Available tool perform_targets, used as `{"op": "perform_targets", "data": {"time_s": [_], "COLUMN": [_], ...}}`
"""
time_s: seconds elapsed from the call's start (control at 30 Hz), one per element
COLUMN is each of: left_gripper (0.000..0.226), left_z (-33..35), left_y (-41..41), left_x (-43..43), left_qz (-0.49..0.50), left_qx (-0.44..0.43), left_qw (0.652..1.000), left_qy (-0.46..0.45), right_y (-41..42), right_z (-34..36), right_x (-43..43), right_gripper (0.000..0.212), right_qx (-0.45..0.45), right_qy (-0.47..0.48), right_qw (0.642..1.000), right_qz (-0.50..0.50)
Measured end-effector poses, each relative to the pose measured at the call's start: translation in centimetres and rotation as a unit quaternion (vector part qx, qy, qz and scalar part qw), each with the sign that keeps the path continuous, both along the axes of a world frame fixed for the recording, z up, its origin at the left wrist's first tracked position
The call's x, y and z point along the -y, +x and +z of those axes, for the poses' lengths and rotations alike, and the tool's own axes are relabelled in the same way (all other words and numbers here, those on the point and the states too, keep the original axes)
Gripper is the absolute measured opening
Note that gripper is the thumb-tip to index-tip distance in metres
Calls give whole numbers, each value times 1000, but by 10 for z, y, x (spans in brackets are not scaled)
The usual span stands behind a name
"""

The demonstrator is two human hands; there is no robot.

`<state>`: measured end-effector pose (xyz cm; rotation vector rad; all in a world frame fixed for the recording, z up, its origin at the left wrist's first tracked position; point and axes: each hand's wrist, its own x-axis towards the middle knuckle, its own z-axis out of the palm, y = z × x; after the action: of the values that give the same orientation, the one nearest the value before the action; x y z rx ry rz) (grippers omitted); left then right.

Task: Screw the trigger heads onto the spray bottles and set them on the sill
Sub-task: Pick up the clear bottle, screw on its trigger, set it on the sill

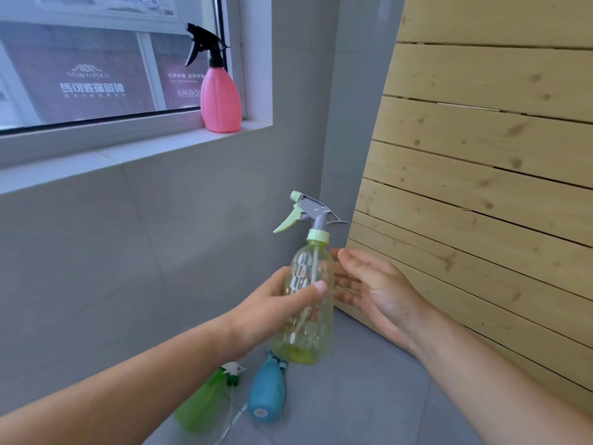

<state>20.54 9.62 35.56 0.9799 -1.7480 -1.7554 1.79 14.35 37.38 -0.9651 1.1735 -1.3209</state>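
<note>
My left hand (272, 311) grips a clear yellow-green spray bottle (305, 319) around its middle and holds it upright in the air. A grey and pale green trigger head (308, 213) sits on its neck, nozzle pointing left. My right hand (372, 284) is open just right of the bottle, fingers spread beside it, apart or barely touching. A pink bottle with a black trigger head (220, 101) stands on the white sill (128, 146) at its right end. On the floor lie a blue bottle (268, 393) and a green bottle (205, 403) with a white trigger head (233, 370) beside it.
A grey tiled wall (192, 252) runs under the sill. A slatted wooden panel (481, 187) leans on the right. The grey floor (369, 396) stretches in front of the panel. The window glass (96, 75) behind the sill shows signs outside.
</note>
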Motion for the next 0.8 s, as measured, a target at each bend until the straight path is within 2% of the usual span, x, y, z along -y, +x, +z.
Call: {"op": "perform_targets", "data": {"time_s": [0.13,0.2,0.27,0.4,0.5,0.63,0.8], "left_gripper": [46,34,27,33,33,37,38], "left_z": [3,5,12,41,74,119,164], "left_y": [13,15,20,45,71,99,122], "left_x": [15,25,37,56,83,132,178], "left_qz": [67,93,132,136,166,188,254], "left_qx": [-17,-33,-57,-77,-65,-40,-15], "left_qw": [997,994,988,987,978,964,944], "left_qy": [35,47,61,-29,-108,-182,-209], "right_y": [16,27,39,66,87,118,150], "right_z": [-2,1,5,21,43,77,113], "right_x": [0,3,12,47,93,157,217], "right_gripper": [28,30,41,69,79,79,74], "right_qx": [-84,-126,-171,-254,-290,-289,-284], "right_qy": [-12,-36,-68,-117,-152,-218,-260], "right_qw": [996,990,982,959,945,932,923], "right_qz": [29,44,44,33,14,9,-10]}}
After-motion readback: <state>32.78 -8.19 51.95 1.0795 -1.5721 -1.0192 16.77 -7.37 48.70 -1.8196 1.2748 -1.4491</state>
